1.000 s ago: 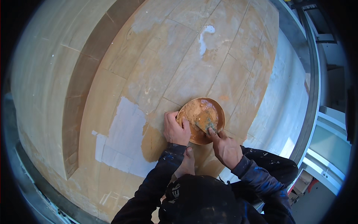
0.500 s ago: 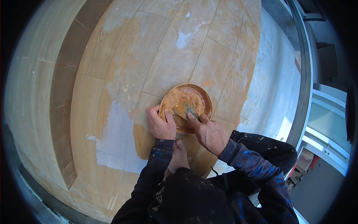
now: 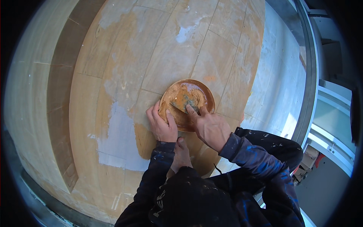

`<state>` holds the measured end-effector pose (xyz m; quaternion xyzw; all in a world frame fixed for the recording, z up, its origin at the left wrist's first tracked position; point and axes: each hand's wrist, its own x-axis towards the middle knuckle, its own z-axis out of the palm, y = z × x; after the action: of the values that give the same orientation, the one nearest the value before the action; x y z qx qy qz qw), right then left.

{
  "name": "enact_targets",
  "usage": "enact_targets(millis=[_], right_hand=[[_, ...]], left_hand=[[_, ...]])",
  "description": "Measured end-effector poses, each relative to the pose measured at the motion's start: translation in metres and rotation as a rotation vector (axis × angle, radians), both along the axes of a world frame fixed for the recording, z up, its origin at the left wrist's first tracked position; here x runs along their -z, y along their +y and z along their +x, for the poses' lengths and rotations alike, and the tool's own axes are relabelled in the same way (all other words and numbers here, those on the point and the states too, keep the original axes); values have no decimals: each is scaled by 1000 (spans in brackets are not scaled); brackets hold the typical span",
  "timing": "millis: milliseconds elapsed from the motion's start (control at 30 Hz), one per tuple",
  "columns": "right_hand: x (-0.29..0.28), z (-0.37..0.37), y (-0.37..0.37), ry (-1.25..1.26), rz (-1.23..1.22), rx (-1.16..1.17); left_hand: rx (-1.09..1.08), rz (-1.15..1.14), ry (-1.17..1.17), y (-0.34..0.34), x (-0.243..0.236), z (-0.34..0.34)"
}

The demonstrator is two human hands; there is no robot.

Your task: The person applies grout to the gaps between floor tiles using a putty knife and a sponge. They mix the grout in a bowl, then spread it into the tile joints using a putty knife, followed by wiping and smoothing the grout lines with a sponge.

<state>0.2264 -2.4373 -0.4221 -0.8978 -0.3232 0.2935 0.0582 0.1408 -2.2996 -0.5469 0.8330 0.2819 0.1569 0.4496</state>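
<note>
A round brown bowl [image 3: 211, 99] holds a crumbly orange-brown mix [image 3: 174, 92], heaped along its far and left sides. My left hand [image 3: 163, 128] grips the bowl's left rim, thumb inside and fingers round the outside. In my right hand [image 3: 212, 129] is a putty knife [image 3: 190, 100], its flat blade smeared with grey and orange paste. The index finger presses along the blade, which lies inside the bowl against the mix. The knife's handle is hidden under my palm. Just below the bowl, between my forearms, is my bare foot [image 3: 180, 153].
Wood-look floor tiles [image 3: 162, 56] stretch ahead, with whitish smears and a pale patch [image 3: 119, 132] at the left. A darker brown tile strip [image 3: 60, 87] runs along the left. To the right are bluish-white tiles [image 3: 276, 75] and a metal frame rail [image 3: 311, 75].
The knife's blade has shifted a little toward the far left through the mix, and a pale bare spot shows near the bowl's far rim. My left hand keeps its grip.
</note>
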Motion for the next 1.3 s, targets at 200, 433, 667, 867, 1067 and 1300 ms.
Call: enact_targets(millis=[200, 433, 667, 867, 1067, 1300], right_hand=[[-24, -15, -22, 90, -139, -58], [-19, 33, -17, -93, -103, -72], [-14, -27, -24, 55, -192, 45], [-39, 23, -16, 10, -135, -27], [-40, 87, -7, -193, -169, -286], [-1, 130, -54, 328, -224, -231]], left_hand=[[-45, -1, 32, -1, -1, 0], [-34, 5, 27, -3, 0, 2], [-63, 39, 35, -6, -1, 5], [-20, -45, 23, 1, -5, 1], [51, -99, 64, 8, -4, 1], [-23, -95, 53, 2, -2, 1]])
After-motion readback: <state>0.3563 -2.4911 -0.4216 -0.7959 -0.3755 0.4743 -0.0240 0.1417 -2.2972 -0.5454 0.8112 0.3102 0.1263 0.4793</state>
